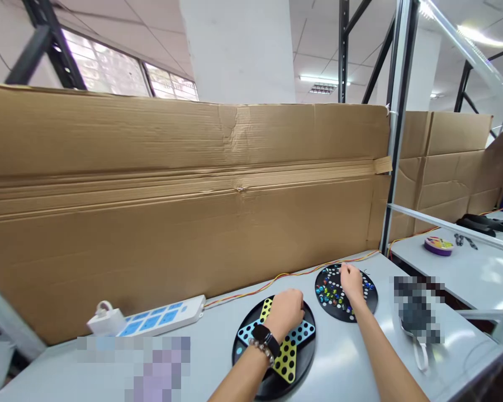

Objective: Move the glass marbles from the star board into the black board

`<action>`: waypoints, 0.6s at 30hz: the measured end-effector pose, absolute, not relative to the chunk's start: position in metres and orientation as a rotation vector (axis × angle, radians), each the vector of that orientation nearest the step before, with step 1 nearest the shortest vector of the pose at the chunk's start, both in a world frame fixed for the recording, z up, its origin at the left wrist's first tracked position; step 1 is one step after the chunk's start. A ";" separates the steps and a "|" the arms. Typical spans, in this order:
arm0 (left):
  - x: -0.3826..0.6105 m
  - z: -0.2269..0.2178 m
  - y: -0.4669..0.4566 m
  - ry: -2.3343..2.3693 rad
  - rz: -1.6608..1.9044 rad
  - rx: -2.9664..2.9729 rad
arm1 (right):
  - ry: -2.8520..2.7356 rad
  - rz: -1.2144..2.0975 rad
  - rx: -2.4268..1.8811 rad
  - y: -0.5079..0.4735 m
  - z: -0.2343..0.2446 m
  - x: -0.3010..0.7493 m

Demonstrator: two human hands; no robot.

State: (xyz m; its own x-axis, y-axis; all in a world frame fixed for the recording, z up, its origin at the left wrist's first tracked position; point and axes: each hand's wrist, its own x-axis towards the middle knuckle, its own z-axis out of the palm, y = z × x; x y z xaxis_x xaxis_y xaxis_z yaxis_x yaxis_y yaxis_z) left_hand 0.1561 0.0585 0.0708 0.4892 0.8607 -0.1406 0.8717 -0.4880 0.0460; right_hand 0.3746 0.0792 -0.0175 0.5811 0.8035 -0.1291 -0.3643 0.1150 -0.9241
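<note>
My left hand [285,314], with a dark watch and a bead bracelet at its wrist, is closed above a round black Chinese checkers board [305,365]. The board has a star of yellow and light blue points dotted with dark holes. Whatever the left fingers hold is hidden behind the hand. Further back and to the right lies a second round black board [369,304] with pale dots. Colourful glass marbles [332,291] are scattered over its left part, a few at its right. My right hand [352,282] is closed over this board, its fingertips too small to make out.
A white power strip [163,317] with a plug [106,319] sits at the left. Behind the table [218,357] stands a cardboard wall [193,234], with thin wires [283,274] along its foot. Blurred-out items lie left and right. A metal post [396,139] rises at the right.
</note>
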 end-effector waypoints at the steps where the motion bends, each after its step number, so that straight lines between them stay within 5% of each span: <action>1: 0.157 0.070 0.058 1.531 -0.172 2.619 | -0.483 0.819 -1.226 0.080 -0.019 0.375; 18: 0.177 0.061 0.066 1.553 -0.450 2.676 | -0.375 0.561 -1.334 0.091 -0.025 0.394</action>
